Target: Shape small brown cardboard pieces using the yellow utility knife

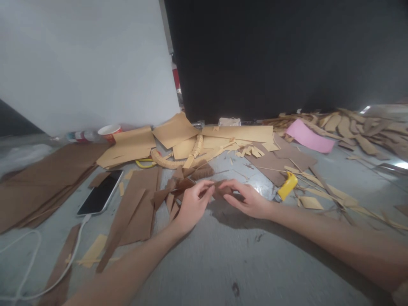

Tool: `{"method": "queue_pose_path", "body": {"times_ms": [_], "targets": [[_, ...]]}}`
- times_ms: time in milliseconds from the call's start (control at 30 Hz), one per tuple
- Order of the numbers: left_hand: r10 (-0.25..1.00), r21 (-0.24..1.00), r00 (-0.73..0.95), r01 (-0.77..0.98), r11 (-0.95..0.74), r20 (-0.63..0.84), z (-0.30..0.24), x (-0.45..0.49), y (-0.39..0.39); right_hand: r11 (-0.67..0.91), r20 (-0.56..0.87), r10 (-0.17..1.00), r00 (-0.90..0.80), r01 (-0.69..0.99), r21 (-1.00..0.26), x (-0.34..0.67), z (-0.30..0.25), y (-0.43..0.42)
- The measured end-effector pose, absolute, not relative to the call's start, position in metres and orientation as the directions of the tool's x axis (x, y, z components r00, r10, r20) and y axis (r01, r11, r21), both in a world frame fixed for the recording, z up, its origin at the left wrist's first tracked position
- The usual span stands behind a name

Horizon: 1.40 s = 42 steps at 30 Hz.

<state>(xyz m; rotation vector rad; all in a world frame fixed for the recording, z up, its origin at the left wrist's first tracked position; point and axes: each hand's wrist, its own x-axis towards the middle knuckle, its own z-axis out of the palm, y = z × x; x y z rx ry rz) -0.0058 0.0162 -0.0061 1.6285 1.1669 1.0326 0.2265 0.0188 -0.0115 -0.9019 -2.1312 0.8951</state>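
Between my two hands, just above the grey tabletop, is a small brown paper piece (219, 191). My left hand (196, 202) pinches its left end with thumb and fingers. On the other end, my right hand (247, 199) has its fingers curled against the piece. Its exact folds are partly hidden by the fingers. Close beyond my left hand lies a pile of folded brown paper pieces (178, 185). To the right of my right hand rests a yellow-handled tool (287, 185), perhaps a cutter.
A phone (100, 193) with a white cable (78, 238) lies left, beside brown sheets (47, 182). Tan sheets (130, 146), a curved tan paper form (172, 163) and a paper cup (110, 132) stand further back. Right are a pink sheet (309, 136) and many paper strips (344, 127).
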Motion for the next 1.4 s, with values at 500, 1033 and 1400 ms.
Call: {"method": "queue_pose_path", "body": {"times_ms": [500,1033,1400], "targets": [[0.954,0.914,0.244,0.323,-0.247,0.172,-0.007,-0.006,0.017,0.717,0.471,0.628,-0.619,0.226,-0.659,0.225,-0.022,0.027],[0.946,0.904,0.278,0.339,-0.261,0.168,-0.007,-0.006,0.017,0.603,0.441,0.710,-0.549,0.150,-0.783,0.221,-0.009,0.031],[0.957,0.921,0.240,0.312,-0.234,0.162,-0.010,-0.006,0.019,0.633,0.451,0.666,-0.594,0.130,-0.763,0.222,-0.019,0.035]]}}
